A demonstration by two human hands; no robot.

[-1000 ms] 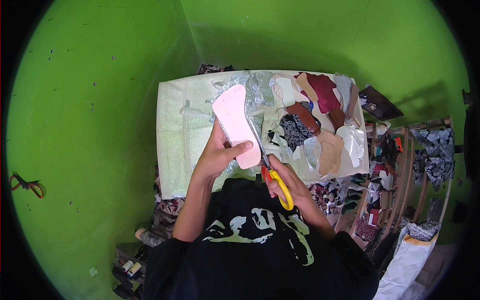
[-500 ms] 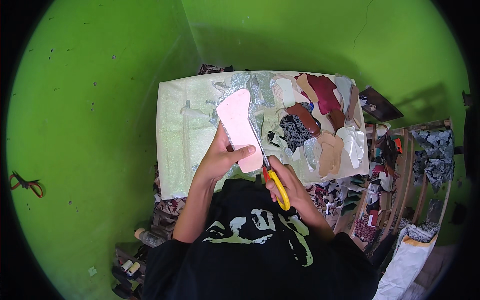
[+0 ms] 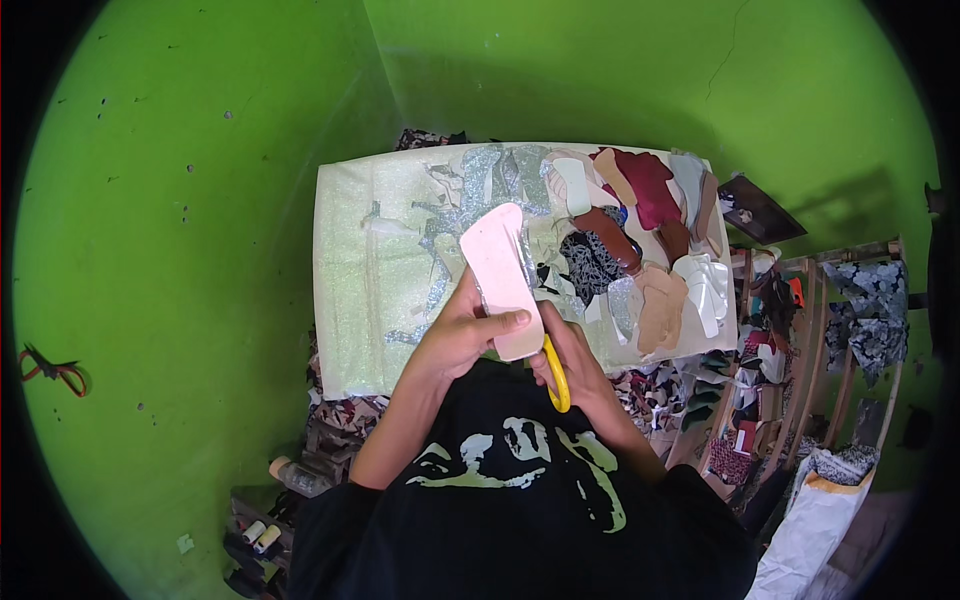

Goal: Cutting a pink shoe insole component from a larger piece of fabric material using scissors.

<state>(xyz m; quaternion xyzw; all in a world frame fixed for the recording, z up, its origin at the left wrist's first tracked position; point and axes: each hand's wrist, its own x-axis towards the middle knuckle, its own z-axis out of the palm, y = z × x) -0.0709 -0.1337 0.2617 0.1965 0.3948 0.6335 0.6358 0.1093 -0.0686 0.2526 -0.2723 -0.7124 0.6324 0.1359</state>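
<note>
My left hand [image 3: 466, 330] is closed on a pale pink sole-shaped piece [image 3: 497, 262], thumb on its face and fingers behind it. A thin strip of glittery silver material shows along the piece's right edge. To the right, my right hand [image 3: 572, 350] grips scissors [image 3: 558, 378] by their yellow handle, close to the piece's lower right edge. The blades are mostly hidden behind the piece, so I cannot tell how far apart they are. Both hands are held above the near edge of the pale-covered table [image 3: 345, 290].
Glittery silver scraps [image 3: 440, 235] lie across the table's middle. On its right are tan pieces [image 3: 660, 305], a brown piece [image 3: 608, 238], a dark red piece [image 3: 650, 190] and white pieces [image 3: 705, 290]. A slatted wooden rack [image 3: 815, 340] stands right; green walls [image 3: 200, 250] close in behind.
The pink piece has moved down and slightly right with my left hand. My right hand and the scissors have shifted a little left, and the blades are now mostly behind the piece.
</note>
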